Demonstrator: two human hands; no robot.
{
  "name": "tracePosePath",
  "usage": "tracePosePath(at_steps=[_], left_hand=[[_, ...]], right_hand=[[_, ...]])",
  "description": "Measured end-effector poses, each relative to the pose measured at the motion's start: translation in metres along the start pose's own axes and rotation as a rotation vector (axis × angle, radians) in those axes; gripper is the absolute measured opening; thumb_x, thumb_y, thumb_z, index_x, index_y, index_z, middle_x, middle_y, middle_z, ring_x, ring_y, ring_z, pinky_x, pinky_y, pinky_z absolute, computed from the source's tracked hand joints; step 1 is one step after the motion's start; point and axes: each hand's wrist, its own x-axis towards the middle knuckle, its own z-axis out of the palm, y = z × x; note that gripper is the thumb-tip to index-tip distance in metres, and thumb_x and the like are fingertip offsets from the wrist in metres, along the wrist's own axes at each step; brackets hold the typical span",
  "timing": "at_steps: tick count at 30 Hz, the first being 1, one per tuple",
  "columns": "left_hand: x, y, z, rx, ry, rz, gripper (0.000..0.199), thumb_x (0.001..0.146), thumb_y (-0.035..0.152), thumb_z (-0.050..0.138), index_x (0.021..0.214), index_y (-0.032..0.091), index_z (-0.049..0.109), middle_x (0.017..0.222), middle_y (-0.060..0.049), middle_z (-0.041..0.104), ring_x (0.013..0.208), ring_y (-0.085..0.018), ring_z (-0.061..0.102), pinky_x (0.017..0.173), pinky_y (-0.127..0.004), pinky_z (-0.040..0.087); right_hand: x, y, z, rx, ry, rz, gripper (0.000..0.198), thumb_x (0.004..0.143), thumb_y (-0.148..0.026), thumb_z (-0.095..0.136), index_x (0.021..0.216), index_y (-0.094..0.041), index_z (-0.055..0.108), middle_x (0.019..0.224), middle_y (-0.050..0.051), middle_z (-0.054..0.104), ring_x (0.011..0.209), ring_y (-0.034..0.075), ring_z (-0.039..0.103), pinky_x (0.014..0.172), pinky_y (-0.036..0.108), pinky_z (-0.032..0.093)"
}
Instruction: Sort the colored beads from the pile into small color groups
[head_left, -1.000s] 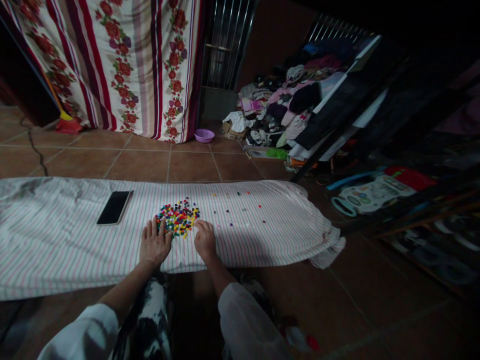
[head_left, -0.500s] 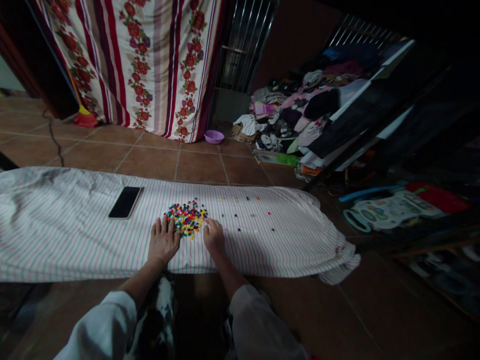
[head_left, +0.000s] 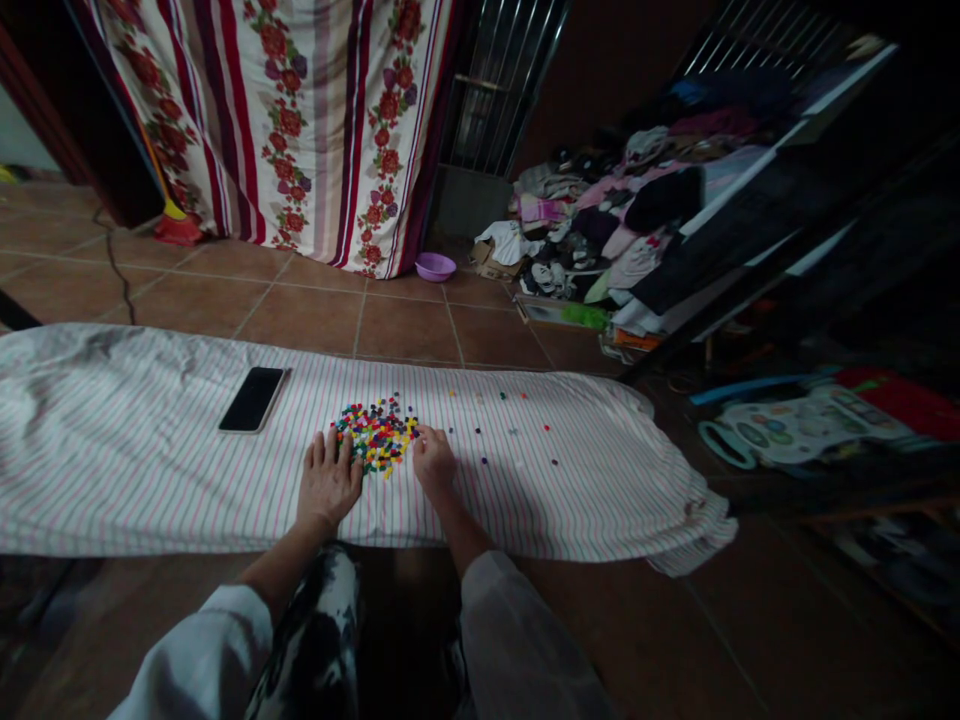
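A heap of small multicoloured pieces (head_left: 379, 435), too small to name surely, lies on a striped cloth (head_left: 187, 480). My left hand (head_left: 328, 480) rests flat at the heap's left edge, fingers stretched out. At the right edge is my right hand (head_left: 435, 462), its fingers curled and pressed together; whatever they may hold is hidden. To the right of that hand, several single pieces sit spaced apart in rough rows, among them a red piece (head_left: 547, 428) and a dark green piece (head_left: 502, 396).
A phone (head_left: 253, 400) lies on the cloth, left of the heap. Beyond the cloth-covered surface are a tiled floor (head_left: 300, 310), a purple basin (head_left: 436, 266), a floral curtain (head_left: 322, 130) and a red broom (head_left: 178, 229). Piled clothes (head_left: 600, 220) are at the back right.
My right hand has shifted slightly right, away from the heap's edge, with its fingers still closed. My left hand stays in place. The whole view has moved a little.
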Motion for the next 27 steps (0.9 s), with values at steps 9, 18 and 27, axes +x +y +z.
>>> tracePosePath(at_steps=[9, 18, 27], left_hand=[[0.000, 0.000, -0.001, -0.008, 0.012, -0.002, 0.056, 0.089, 0.042, 0.037, 0.132, 0.011, 0.052, 0.143, -0.020, 0.045, 0.138, -0.037, 0.034, 0.106, -0.052, 0.033], [0.000, 0.001, -0.003, 0.006, 0.022, 0.002, 0.056, 0.089, 0.041, 0.035, 0.131, 0.009, 0.053, 0.142, -0.021, 0.046, 0.136, -0.037, 0.037, 0.104, -0.052, 0.035], [0.000, -0.001, 0.002, 0.031, 0.041, 0.026, 0.056, 0.089, 0.040, 0.033, 0.130, 0.008, 0.054, 0.140, -0.021, 0.049, 0.135, -0.036, 0.037, 0.106, -0.051, 0.034]], right_hand=[[-0.006, 0.002, 0.004, -0.016, 0.051, -0.044, 0.034, 0.087, -0.014, 0.044, 0.113, -0.021, 0.064, 0.098, 0.005, 0.060, 0.084, 0.014, 0.056, 0.068, 0.021, 0.040], [-0.009, 0.003, 0.007, 0.057, 0.111, -0.064, 0.029, 0.089, -0.019, 0.046, 0.112, -0.021, 0.064, 0.098, 0.004, 0.062, 0.087, 0.015, 0.058, 0.069, 0.022, 0.040], [-0.008, 0.004, 0.012, 0.067, 0.127, -0.015, 0.018, 0.088, -0.021, 0.053, 0.102, -0.021, 0.064, 0.095, 0.004, 0.064, 0.084, 0.015, 0.059, 0.071, 0.023, 0.041]])
